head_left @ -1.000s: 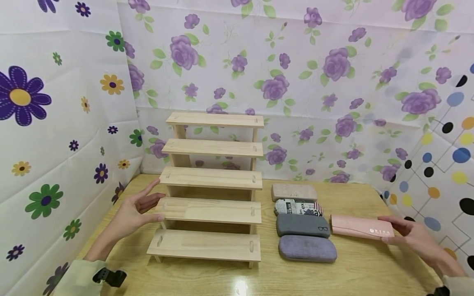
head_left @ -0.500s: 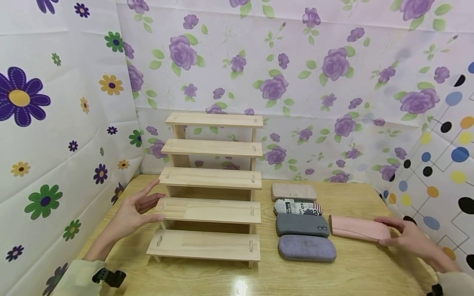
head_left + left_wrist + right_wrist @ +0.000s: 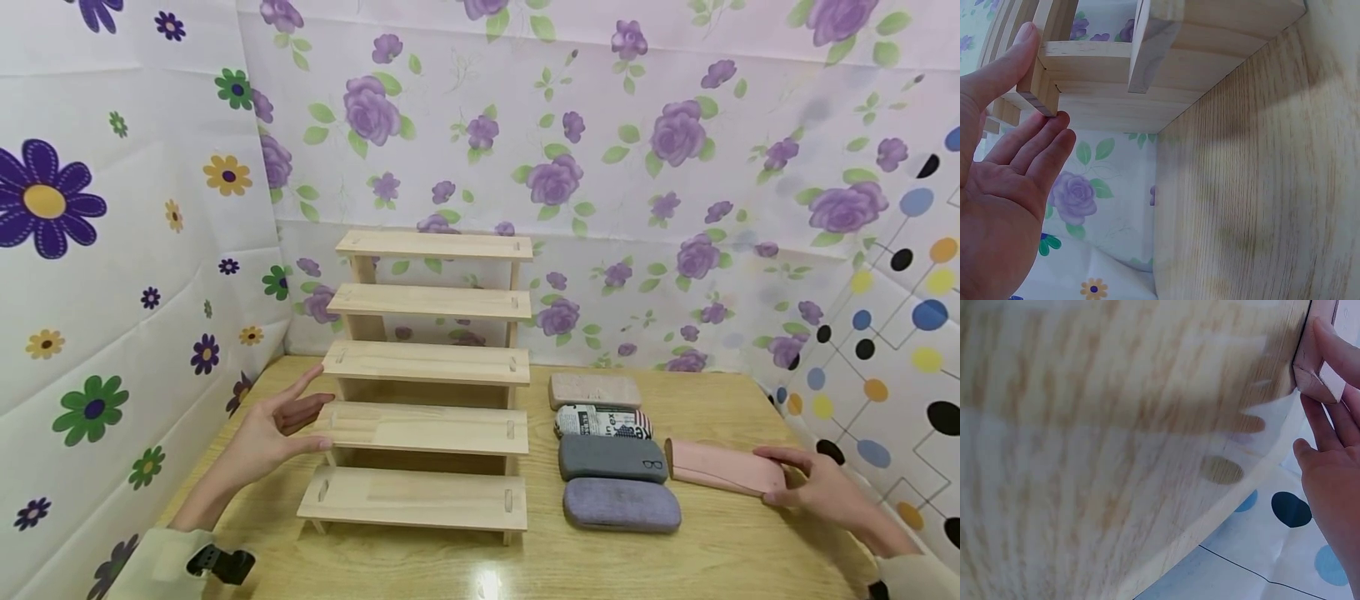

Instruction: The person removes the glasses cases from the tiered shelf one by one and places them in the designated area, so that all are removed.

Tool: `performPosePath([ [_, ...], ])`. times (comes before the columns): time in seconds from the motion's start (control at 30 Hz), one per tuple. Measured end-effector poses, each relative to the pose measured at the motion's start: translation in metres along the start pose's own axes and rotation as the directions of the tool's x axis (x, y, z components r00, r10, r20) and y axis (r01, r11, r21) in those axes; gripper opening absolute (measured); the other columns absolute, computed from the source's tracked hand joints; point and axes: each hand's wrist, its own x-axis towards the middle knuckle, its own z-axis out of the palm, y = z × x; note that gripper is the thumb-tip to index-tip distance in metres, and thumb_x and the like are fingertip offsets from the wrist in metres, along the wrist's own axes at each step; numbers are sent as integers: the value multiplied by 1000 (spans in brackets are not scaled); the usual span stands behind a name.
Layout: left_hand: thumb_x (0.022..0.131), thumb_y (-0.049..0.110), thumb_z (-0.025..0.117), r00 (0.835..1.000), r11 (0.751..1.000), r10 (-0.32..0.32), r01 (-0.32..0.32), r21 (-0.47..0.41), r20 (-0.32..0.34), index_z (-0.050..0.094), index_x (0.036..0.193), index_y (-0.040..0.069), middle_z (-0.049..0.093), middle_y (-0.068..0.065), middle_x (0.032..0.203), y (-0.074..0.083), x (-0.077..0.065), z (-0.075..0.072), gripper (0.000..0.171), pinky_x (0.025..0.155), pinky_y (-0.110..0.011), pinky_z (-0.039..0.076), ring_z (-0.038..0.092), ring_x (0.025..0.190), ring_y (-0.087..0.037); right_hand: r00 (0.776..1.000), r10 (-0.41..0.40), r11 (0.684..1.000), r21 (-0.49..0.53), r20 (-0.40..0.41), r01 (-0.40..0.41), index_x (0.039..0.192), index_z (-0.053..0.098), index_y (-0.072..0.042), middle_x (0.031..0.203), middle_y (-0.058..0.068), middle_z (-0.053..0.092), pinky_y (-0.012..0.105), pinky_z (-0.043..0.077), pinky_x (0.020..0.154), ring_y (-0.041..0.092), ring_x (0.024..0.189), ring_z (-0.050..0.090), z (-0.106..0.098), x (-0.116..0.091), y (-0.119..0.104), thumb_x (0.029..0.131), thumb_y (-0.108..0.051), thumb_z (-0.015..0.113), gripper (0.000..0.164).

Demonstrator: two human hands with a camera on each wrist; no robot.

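A pink glasses case (image 3: 723,467) lies on the table at the right. My right hand (image 3: 821,492) pinches its right end between thumb and fingers; the right wrist view shows the case's end (image 3: 1316,378) at the upper right. At the left, my left hand (image 3: 266,437) holds the left end of a stepped wooden display rack (image 3: 427,361). In the left wrist view the thumb (image 3: 1007,69) lies along one side of a tier and fingertips touch its end. Left of the pink case lie a grey case (image 3: 611,457), a purple-blue case (image 3: 622,505), a newspaper-print case (image 3: 600,421) and a beige case (image 3: 592,390).
The wooden table (image 3: 600,567) carries the rack and cases. A purple-rose cloth (image 3: 555,179) hangs behind. Flower-print cloth (image 3: 150,333) closes the left side and dotted cloth (image 3: 922,358) the right.
White lettering near the pink case's right end has gone out of sight, and a curved flap edge shows there. The right hand and case have shifted slightly left. My left hand stays put.
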Motion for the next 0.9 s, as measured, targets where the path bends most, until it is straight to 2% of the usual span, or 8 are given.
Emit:
performPosePath([
  [0.07, 85, -1, 87, 1000, 1000, 4, -4, 1, 1, 31, 168, 17, 61, -28, 141, -1, 0, 0, 101, 104, -24, 50, 60, 129, -9, 1000, -6, 1000, 1, -8, 6, 141, 65, 1, 141, 25, 63, 5, 42, 85, -24, 113, 35, 1, 0, 0, 78, -24, 96, 74],
  [0.43, 84, -1, 88, 1000, 1000, 13, -13, 13, 0, 31, 168, 17, 60, -29, 142, -3, 3, 0, 102, 103, -24, 51, 59, 129, -11, 999, -23, 1000, 13, -41, 24, 139, 67, 0, 140, 27, 62, -1, 31, 86, -24, 115, 32, 6, -1, -5, 76, -23, 97, 74],
  [0.73, 84, -2, 88, 1000, 1000, 17, -17, 3, 0, 31, 168, 13, 59, -30, 142, -3, 3, 1, 102, 102, -23, 51, 59, 129, -10, 998, -53, 998, 18, -46, 54, 138, 66, 4, 140, 30, 61, 1, 37, 87, -28, 113, 31, 7, -1, -3, 76, -21, 97, 74],
  [0.83, 84, -3, 87, 1000, 1000, 18, -18, 3, 0, 31, 167, 12, 58, -31, 142, -3, 2, 1, 102, 102, -24, 51, 59, 129, -10, 993, -96, 995, -18, -66, 95, 138, 65, 4, 140, 29, 60, 3, 40, 88, -23, 119, 36, 8, 0, 0, 76, -18, 96, 73],
  [0.87, 84, -2, 87, 1000, 1000, 19, -19, 6, 0, 30, 167, 12, 58, -31, 142, -3, 2, 2, 102, 102, -23, 51, 59, 129, -9, 991, -111, 993, -38, -73, 108, 139, 65, 4, 141, 30, 59, 7, 44, 90, -16, 125, 41, 8, 0, -1, 76, -17, 96, 73],
  [0.9, 84, -2, 87, 1000, 1000, 19, -19, 9, 0, 30, 168, 12, 58, -31, 142, -3, 2, 2, 102, 102, -23, 51, 59, 129, -9, 989, -127, 991, -54, -80, 123, 139, 64, 4, 142, 30, 58, 16, 49, 95, -4, 132, 46, 8, 1, -2, 77, -15, 96, 72],
])
